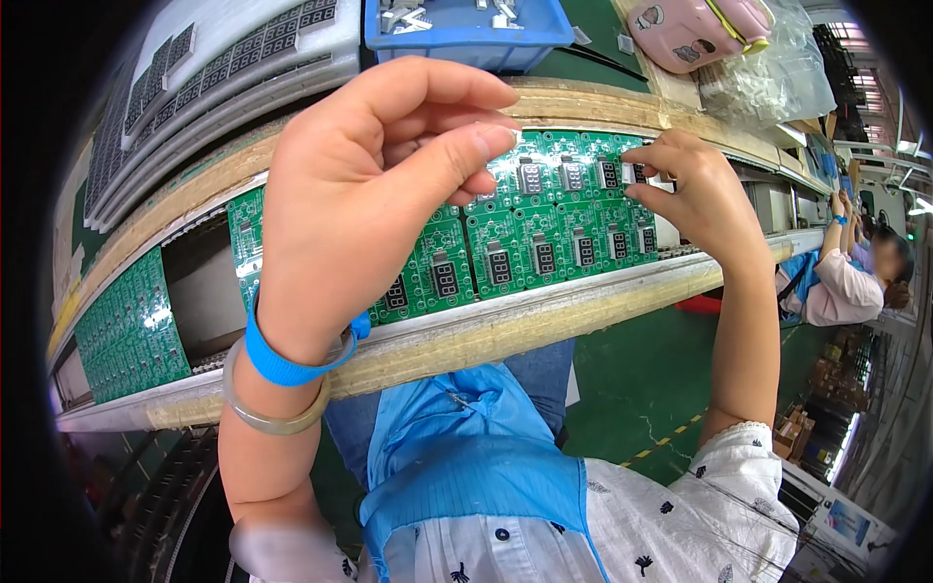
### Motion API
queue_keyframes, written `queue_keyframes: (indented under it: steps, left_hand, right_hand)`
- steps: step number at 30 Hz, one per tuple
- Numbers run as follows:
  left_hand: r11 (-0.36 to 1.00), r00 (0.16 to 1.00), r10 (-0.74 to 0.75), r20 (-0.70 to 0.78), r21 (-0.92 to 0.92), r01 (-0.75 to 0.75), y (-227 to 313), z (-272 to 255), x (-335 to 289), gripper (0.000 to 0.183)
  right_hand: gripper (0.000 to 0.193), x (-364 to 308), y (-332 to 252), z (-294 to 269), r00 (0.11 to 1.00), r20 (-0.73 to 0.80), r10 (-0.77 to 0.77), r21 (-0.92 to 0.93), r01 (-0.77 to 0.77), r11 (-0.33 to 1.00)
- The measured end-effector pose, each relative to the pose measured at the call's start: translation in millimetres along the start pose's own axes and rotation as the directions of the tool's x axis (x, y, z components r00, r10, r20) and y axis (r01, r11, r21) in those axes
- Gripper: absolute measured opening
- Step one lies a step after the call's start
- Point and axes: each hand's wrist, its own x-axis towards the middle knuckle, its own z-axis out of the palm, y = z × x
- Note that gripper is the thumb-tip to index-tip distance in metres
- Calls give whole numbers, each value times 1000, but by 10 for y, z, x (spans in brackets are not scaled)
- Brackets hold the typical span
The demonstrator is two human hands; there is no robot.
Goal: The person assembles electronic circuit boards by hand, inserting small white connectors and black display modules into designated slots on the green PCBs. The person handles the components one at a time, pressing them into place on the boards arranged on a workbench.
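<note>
My right hand (695,185) pinches a small digit display (638,173) between thumb and fingers, at the right end of the upper row on a panel of green circuit boards (520,216). Several black-faced digit displays (500,267) sit along the lower row, and a few more (570,173) stand in the upper row beside my right hand. Over the left part of the panel hovers my left hand (355,189), fingers curled and thumb drawn toward them. Whatever lies between those fingertips is hidden. My left hand also covers some boards beneath it.
The panel rests between two rails of a conveyor (544,296); a second green panel (136,325) lies farther left. Foam sheets with displays (228,83) are stacked at far left. Beyond the rail stand a blue bin (471,44) of white parts and a pink container (695,34). Another person (841,277) works at far right.
</note>
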Motion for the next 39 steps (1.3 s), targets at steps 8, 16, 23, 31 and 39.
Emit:
queue_keyframes:
  steps: [8, 16, 23, 31, 39]
  left_hand:
    - [1000, 1000, -18, 8, 10, 18, -2, 23, -4, 23]
    - [981, 988, -114, 105, -144, 128, -104, 42, -2, 22]
    - [956, 963, -240, 123, -143, 256, -104, 57, 53, 22]
    - [910, 914, -346, 211, -163, 382, -48, 192, 166, 25]
    - [917, 916, -343, 210, -136, 375, 61, 291, 252, 21]
  right_hand:
    - [25, -5, -61, 21, 999, -29, 41, -30, -42, 999]
    - [25, -28, -26, 0, 971, -204, 121, 234, -72, 970]
    - [30, -132, 90, 129, 949, -232, 212, 446, -90, 891]
    - [30, -210, 179, 253, 924, -307, 227, 570, -13, 822]
    - [30, -251, 271, 360, 909, -357, 216, 615, 55, 787]
